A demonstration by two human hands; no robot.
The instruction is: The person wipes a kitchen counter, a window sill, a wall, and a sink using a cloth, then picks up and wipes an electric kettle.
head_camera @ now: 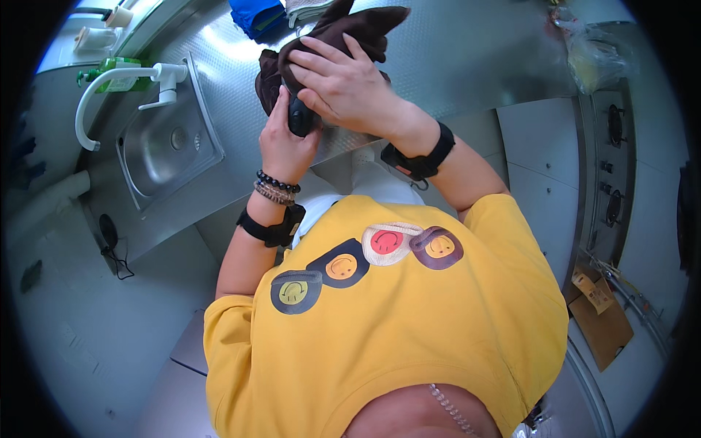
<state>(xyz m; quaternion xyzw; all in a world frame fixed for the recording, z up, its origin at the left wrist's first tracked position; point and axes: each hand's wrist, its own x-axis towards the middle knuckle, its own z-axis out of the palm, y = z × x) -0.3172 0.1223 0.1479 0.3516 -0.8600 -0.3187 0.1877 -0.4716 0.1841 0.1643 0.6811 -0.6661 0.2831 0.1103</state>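
My left hand [288,141] grips a black handle [299,117], thumb along one side. Whatever the handle belongs to is mostly hidden behind the cloth and my hands, so I cannot tell what it is. A dark brown cloth [358,30] is bunched around the handle's far end. My right hand [348,90] lies spread over the cloth, fingers pressing it against the covered object. Another fold of the cloth hangs to the left, just beyond my left fingertips. Both hands are over the front part of a textured stainless steel countertop [449,60].
On the left is a steel sink [159,153] with a white faucet [164,82] and a green pump bottle [123,76]. A blue cloth [257,16] lies at the back. Far right are a plastic bag [594,60] and a gas stove [613,164].
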